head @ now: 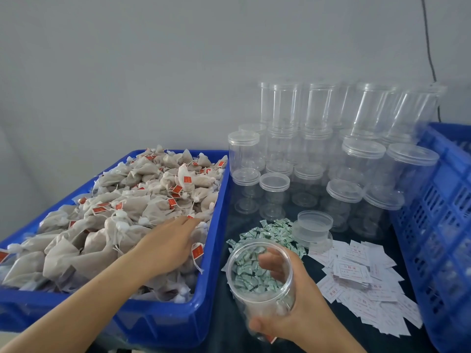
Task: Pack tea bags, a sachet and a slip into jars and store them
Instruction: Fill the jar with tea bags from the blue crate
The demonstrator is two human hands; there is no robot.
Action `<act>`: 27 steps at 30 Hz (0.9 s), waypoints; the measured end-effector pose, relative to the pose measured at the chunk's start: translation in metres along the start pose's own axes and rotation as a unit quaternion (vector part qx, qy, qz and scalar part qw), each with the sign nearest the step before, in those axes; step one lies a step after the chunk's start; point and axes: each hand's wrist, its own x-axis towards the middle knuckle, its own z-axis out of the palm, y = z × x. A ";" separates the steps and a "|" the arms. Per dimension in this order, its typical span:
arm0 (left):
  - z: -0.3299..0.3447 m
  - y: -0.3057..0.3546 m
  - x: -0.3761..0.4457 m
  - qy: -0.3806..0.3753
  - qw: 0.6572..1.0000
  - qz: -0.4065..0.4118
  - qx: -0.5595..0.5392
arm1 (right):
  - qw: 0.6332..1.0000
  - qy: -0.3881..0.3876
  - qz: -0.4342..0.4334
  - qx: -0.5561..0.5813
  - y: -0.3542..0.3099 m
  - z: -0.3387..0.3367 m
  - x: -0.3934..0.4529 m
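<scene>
The person holds one open jar [261, 284] in the right hand [293, 301], with the fingers curled round its clear wall, tilted a little toward the blue tray [158, 319] on the left. Something pale seems to lie at the bottom of this jar, and a red tag shows near its base, so perhaps a few tea bags are already in it, but through the plastic this cannot be told for sure. The left hand [168, 248] lies flat on the heap of tea bags [122, 212] in the tray, fingers stretched; whether it already pinches a bag cannot be seen.

The sachets [270, 231], small green and white ones, lie in a pile on the dark worktop [229, 314] just behind the jar, and the white slips [362, 276] are spread to the right of it. Both piles look large.

Behind them stand many empty jars [331, 161] with lids on, some stacked, and one loose lid [315, 220] rests near the sachets. A blue crate [441, 225] stands at the right edge; its content is too blurred to name.

By this picture, the work looks to be at an early stage for this jar: filling with tea bags comes first, then one sachet, one slip, the lid and storing. Many jars remain.
</scene>
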 end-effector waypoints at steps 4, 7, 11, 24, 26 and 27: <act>0.000 0.000 0.001 -0.010 0.998 -0.003 0.060 | 1.000 -0.004 0.003 0.002 0.000 0.000 0.000; -0.003 0.000 0.005 -0.024 0.995 -0.011 0.101 | 1.000 -0.004 0.001 -0.002 0.000 0.000 0.000; -0.008 0.005 0.010 -0.050 0.992 -0.030 0.113 | 1.000 -0.006 0.000 -0.011 -0.001 0.000 -0.001; -0.032 0.006 -0.004 -0.097 0.966 -0.085 0.226 | 1.000 -0.005 -0.001 -0.019 0.006 -0.002 -0.002; -0.036 0.005 -0.003 -0.107 0.967 -0.086 0.216 | 1.000 -0.008 0.004 -0.017 0.007 0.000 -0.002; -0.039 0.005 -0.003 -0.109 0.966 -0.085 0.217 | 1.000 -0.009 0.008 -0.016 0.007 0.000 -0.002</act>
